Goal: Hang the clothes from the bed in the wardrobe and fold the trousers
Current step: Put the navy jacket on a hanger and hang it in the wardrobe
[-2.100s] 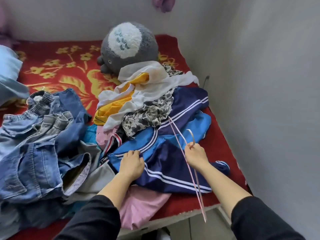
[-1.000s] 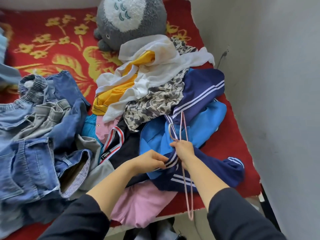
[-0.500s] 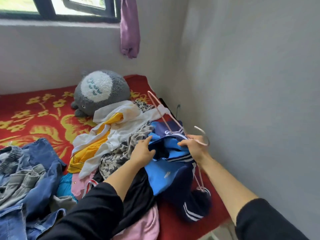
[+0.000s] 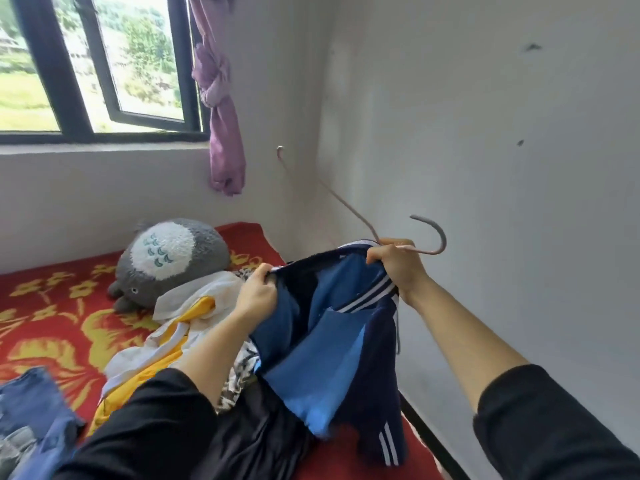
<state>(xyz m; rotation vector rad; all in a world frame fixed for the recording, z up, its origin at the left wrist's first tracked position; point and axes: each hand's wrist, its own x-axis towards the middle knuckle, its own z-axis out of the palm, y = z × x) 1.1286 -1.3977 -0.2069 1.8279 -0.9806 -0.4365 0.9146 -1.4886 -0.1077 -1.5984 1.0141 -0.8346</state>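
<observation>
Navy-and-blue cloth, a striped sports jacket (image 4: pixel 311 344), hangs lifted above the bed (image 4: pixel 52 327) between the two hands. Its upper edge is stretched from the left hand (image 4: pixel 258 294) across to the right hand (image 4: pixel 398 268), rising slightly to the right, while the body droops toward the clothes below. The left hand pinches that edge with curled fingers. The right hand grips the other end of it together with the neck of a thin pink hanger (image 4: pixel 332 197). The hanger's hook curls out past the right hand toward the side wall, and one shoulder arm slants up and away to the left, toward the room corner, bare of cloth. The other arm seems tucked inside the jacket, though that is hard to tell. The bare arm lies above and beyond the left hand, so that hand looks better placed to draw the jacket's loose side over it. Below lie a white and yellow garment (image 4: pixel 194 306), a grey plush toy (image 4: pixel 173 258) and jeans (image 4: pixel 34 403).
</observation>
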